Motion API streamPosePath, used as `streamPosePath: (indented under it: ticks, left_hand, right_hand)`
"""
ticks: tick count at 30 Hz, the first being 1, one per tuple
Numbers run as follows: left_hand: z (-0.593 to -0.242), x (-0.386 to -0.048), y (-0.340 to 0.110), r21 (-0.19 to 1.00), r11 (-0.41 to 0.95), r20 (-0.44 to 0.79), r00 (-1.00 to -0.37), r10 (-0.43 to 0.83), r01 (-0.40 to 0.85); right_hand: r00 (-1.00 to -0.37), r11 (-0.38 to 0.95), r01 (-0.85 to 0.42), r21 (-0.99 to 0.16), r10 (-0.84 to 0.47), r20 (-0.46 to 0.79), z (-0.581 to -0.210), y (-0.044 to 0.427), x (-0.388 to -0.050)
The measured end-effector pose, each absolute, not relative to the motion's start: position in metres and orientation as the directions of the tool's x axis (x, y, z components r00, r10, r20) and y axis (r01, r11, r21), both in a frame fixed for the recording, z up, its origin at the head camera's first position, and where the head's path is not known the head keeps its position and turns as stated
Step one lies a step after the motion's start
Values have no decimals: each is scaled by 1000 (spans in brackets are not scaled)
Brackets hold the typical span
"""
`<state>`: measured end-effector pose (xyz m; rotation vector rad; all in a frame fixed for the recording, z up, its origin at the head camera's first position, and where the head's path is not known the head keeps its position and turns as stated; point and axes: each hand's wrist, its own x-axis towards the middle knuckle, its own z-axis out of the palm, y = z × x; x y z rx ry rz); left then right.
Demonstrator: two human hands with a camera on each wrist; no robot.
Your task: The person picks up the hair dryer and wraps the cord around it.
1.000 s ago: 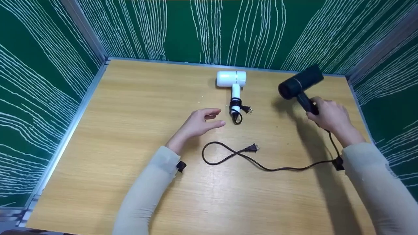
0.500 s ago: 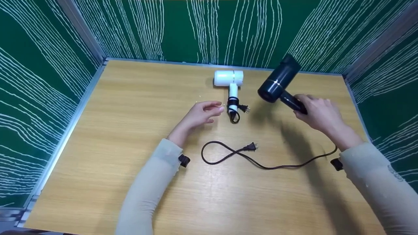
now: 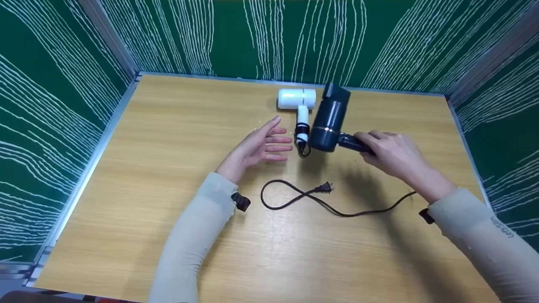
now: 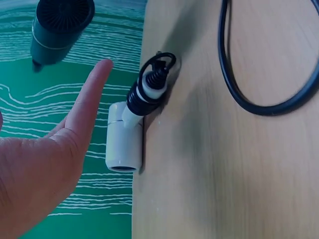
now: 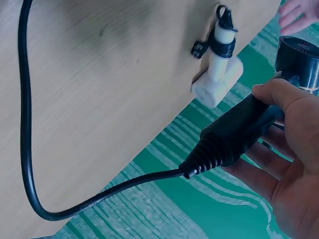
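Observation:
My right hand (image 3: 393, 153) grips a dark hair dryer (image 3: 330, 118) by its handle, holding it above the table with the barrel tilted. In the right wrist view the thumb and fingers wrap the black handle (image 5: 244, 124). From the handle's end runs a black cord (image 3: 290, 206), looped on the table and ending in a two-prong plug (image 3: 324, 187). My left hand (image 3: 261, 145) hovers with fingers spread and straight, palm facing the dark dryer, touching nothing. Between the hands, farther back, lies a white hair dryer (image 3: 297, 99), its own cord (image 4: 144, 92) wound round its handle.
The wooden table (image 3: 168, 168) is bordered by a metal edge strip (image 3: 88, 172). Green walls (image 3: 231, 42) with white wavy lines stand at the back and both sides. Small wrist cameras (image 3: 241, 202) sit on both sleeves.
My right hand has carried the dark hair dryer left, and its barrel has swung more upright in view. My left hand has turned its palm and spread its fingers. The white hair dryer stays put.

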<state>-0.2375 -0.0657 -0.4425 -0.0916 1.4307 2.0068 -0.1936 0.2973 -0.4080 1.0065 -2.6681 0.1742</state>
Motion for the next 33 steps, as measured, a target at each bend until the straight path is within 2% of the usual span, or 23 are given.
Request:
streamPosePath:
  ticks: [8,27,33]
  left_hand:
    - [-436,-240,-62,774,-231,-440,-763,473,-590]
    - [-438,-245,-59,776,-202,-435,-739,514,-597]
    - [-441,-245,-57,768,-205,-427,-724,541,-607]
  right_hand:
    - [-645,684,-730,12,-694,318,-406,276,-190]
    - [-576,633,-768,97,-749,327,-410,252,-194]
    - [-576,625,-774,97,-760,302,-410,245,-193]
